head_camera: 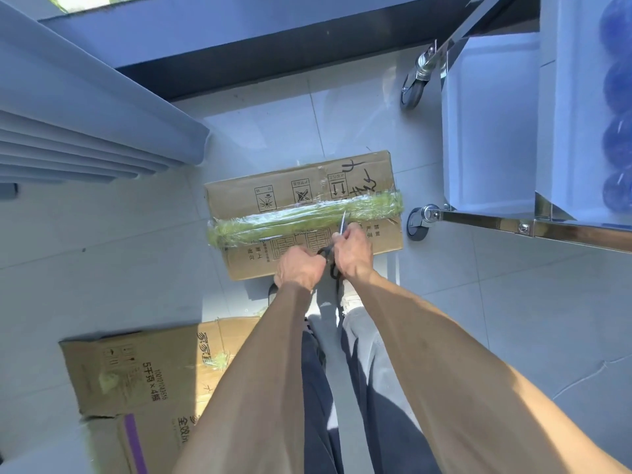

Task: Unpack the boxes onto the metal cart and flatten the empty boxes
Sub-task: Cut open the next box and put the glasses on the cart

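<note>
Black scissor handles [330,265] sit between the two hands, and each hand has its fingers curled round one part of them. The left hand [299,268] grips the handle end, and the right hand [354,249] holds nearer the shiny blade [343,222], I think to keep it steady. The blade tip points at the green see-through tape [304,213] that runs across the top of the brown cardboard box [301,213] on the pale tiled floor [478,302]. The tape holds the flaps closed, so it looks like it must be cut before anything can come out. The box is not open yet. The box lies just beside the shiny metal cart [496,224] with grey wheels [417,224], so the things inside will not have far to go. Some round blue things [617,138] already sit on the cart at the right edge. Near the person's legs lies a second brown cardboard box [143,381], already pressed flat. Grey curtain folds [85,124] hang at the left.
</note>
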Action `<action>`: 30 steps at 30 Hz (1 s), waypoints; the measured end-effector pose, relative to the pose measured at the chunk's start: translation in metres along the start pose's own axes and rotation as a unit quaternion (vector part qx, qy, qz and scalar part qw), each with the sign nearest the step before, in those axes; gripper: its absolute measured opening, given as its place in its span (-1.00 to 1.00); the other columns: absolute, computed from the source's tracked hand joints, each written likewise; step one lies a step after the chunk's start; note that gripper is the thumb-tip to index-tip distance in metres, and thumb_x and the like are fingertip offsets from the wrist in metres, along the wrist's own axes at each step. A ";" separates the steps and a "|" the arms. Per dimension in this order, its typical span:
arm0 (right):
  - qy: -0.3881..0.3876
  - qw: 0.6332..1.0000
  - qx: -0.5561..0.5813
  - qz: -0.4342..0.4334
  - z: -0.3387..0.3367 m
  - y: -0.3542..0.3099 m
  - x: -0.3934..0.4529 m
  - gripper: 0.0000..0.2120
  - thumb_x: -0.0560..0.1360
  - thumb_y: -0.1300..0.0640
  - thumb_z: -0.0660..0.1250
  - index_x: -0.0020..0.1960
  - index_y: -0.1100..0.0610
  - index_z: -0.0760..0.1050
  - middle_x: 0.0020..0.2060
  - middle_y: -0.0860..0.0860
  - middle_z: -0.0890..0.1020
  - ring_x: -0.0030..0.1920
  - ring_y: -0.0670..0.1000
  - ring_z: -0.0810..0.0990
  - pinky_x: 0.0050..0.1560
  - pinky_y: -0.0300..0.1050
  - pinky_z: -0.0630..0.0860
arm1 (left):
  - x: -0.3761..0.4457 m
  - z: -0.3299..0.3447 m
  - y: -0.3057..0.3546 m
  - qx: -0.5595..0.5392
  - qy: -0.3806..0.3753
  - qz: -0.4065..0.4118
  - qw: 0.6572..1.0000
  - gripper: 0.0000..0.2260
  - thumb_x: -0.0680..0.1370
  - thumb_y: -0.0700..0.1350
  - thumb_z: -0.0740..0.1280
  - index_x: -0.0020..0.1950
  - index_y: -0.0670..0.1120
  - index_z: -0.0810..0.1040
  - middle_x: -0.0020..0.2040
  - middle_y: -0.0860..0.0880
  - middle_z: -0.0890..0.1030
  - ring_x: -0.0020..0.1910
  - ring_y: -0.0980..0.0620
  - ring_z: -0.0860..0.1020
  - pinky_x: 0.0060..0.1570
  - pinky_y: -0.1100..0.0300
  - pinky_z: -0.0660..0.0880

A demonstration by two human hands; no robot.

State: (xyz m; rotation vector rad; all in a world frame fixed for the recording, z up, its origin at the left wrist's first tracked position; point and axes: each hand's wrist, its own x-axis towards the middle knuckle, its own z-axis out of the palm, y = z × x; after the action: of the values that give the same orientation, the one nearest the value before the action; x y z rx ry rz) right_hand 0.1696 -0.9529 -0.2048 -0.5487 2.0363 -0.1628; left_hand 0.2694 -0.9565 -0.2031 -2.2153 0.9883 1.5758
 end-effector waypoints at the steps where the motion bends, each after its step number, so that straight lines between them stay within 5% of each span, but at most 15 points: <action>1: 0.008 1.000 0.009 -0.004 0.002 -0.001 0.000 -0.88 0.63 0.14 0.23 -0.07 0.13 0.35 -0.25 0.03 0.53 -0.19 0.08 0.58 -0.16 0.02 0.58 | 0.000 -0.002 -0.001 0.007 -0.020 -0.004 1.000 -0.82 0.50 -0.19 0.27 0.02 -0.04 0.62 -0.05 -0.01 0.65 -0.09 -0.04 0.62 -0.07 0.14 0.56; 4: 0.000 1.000 0.027 -0.015 0.014 -0.008 -0.006 -0.84 0.63 0.13 0.21 -0.14 0.10 0.35 -0.14 0.12 0.59 -0.11 0.15 0.61 -0.03 0.17 0.58 | -0.003 -0.013 -0.005 -0.110 -0.061 -0.066 0.990 -0.85 0.51 -0.31 0.34 0.03 -0.11 0.52 -0.01 -0.12 0.65 -0.27 -0.04 0.65 -0.47 0.24 0.46; 8: -0.031 0.999 0.005 -0.010 0.027 -0.026 -0.026 -0.83 0.65 0.02 0.12 0.02 0.10 0.40 -0.07 0.09 0.58 -0.05 0.13 0.56 0.04 0.13 0.52 | 0.000 -0.025 -0.013 -0.208 0.021 -0.105 0.972 -0.77 0.43 -0.39 0.33 -0.05 -0.09 0.48 -0.19 -0.09 0.64 -0.21 -0.06 0.69 -0.02 0.01 0.64; 11: -0.086 0.994 -0.071 0.003 0.036 -0.035 -0.045 -0.72 0.64 0.08 0.16 0.30 0.16 0.34 0.02 0.07 0.52 0.05 0.13 0.50 0.06 0.00 0.42 | -0.004 -0.039 -0.015 -0.232 0.059 -0.098 0.966 -0.77 0.39 -0.39 0.23 -0.15 -0.06 0.50 -0.06 -0.12 0.64 -0.06 -0.10 0.62 0.06 0.04 0.60; 13: -0.074 0.993 -0.096 0.002 0.041 -0.038 -0.054 -0.70 0.62 0.10 0.20 0.31 0.19 0.34 0.09 0.15 0.56 0.14 0.18 0.51 0.08 0.04 0.43 | -0.008 -0.044 -0.017 -0.240 0.086 -0.101 0.962 -0.74 0.40 -0.39 0.20 -0.12 -0.07 0.54 -0.02 -0.08 0.63 -0.04 -0.07 0.57 0.08 0.06 0.57; 15: -0.028 0.992 -0.123 -0.012 0.045 -0.039 -0.059 -0.76 0.59 0.15 0.20 0.23 0.20 0.37 -0.06 0.13 0.58 0.05 0.18 0.55 -0.04 -0.02 0.40 | -0.007 -0.048 -0.019 -0.252 0.120 -0.095 0.956 -0.74 0.41 -0.37 0.19 -0.10 -0.07 0.56 -0.05 -0.07 0.63 -0.06 -0.06 0.58 0.08 0.07 0.57; 17: 0.028 0.988 -0.147 -0.024 0.045 -0.041 -0.064 -0.76 0.54 0.21 0.18 0.20 0.20 0.36 -0.22 0.06 0.54 -0.12 0.13 0.56 -0.09 -0.03 0.42 | -0.006 -0.053 -0.020 -0.262 0.152 -0.089 0.949 -0.77 0.46 -0.34 0.17 -0.15 -0.08 0.55 -0.16 -0.05 0.61 -0.19 0.01 0.57 -0.09 0.18 0.57; 20: 0.084 0.957 -0.269 -0.069 0.044 -0.042 -0.067 -0.64 0.53 0.17 0.25 0.29 0.18 0.31 -0.03 0.12 0.55 0.01 0.12 0.54 0.10 0.04 0.43 | -0.010 -0.062 -0.016 -0.220 0.190 -0.073 0.954 -0.75 0.54 -0.32 0.13 -0.25 -0.09 0.48 -0.32 -0.02 0.45 -0.39 0.09 0.39 -0.51 0.33 0.33; 26: 0.073 0.891 -0.393 -0.214 0.048 -0.044 -0.070 -0.70 0.60 0.31 0.09 0.31 0.16 0.31 0.17 0.23 0.40 0.06 0.17 0.45 -0.19 -0.06 0.41 | -0.006 -0.069 -0.025 -0.240 0.206 -0.103 0.943 -0.67 0.56 -0.30 0.14 -0.34 -0.02 0.47 -0.34 0.04 0.47 -0.25 -0.01 0.47 -0.32 0.22 0.39; 30: -0.024 0.853 -0.441 -0.277 0.054 -0.042 -0.074 -0.72 0.62 0.28 0.06 0.30 0.16 0.34 0.08 0.20 0.45 0.02 0.17 0.48 -0.10 0.01 0.46 | -0.009 -0.088 -0.039 -0.306 0.262 -0.120 0.907 -0.77 0.59 -0.30 0.10 0.13 -0.17 0.51 0.04 -0.05 0.51 0.02 -0.03 0.44 0.01 0.16 0.33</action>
State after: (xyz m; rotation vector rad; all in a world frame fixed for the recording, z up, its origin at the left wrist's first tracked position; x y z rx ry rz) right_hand 0.2596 -0.9513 -0.1595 -1.6900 1.7636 0.4774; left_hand 0.3577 -0.9733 -0.1676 -3.1539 0.2905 1.3174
